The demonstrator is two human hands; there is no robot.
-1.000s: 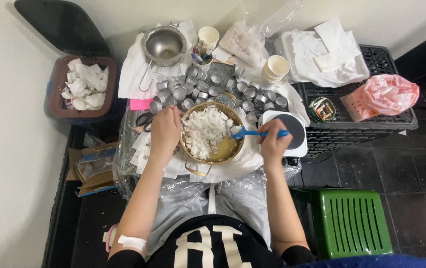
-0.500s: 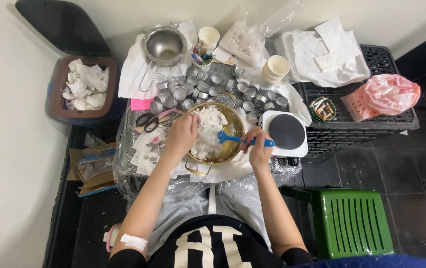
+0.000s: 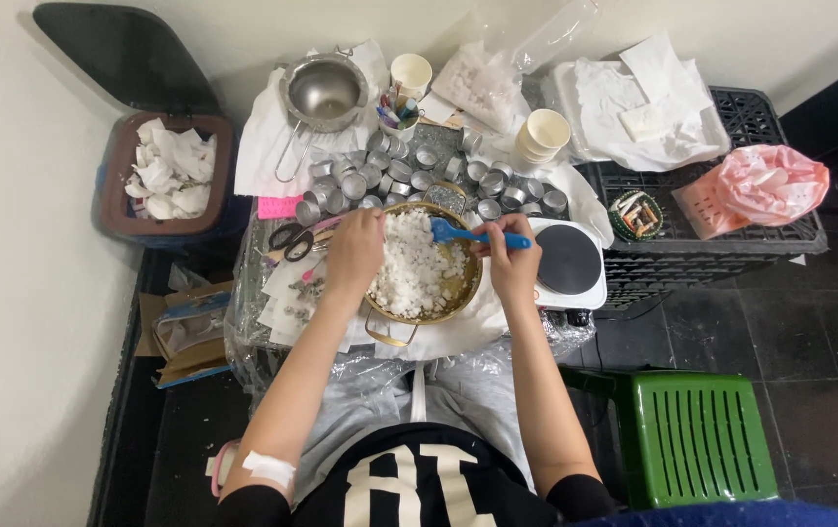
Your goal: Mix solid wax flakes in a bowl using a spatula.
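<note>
Holding one blue spatula [image 3: 466, 234] in its closed grip, the right hand [image 3: 514, 262] works over one brass bowl [image 3: 426, 265] of white chunks at the tabletop's [image 3: 272, 293] near edge; left hand [image 3: 356, 250] rests on the bowl's rim, grip unclear. Two paper-cup stacks [image 3: 542, 135], one steel strainer [image 3: 323, 94], many small tins [image 3: 409, 171] sit behind. Dark tiled floor; one bin [image 3: 167, 176] holds crumpled tissue.
</note>
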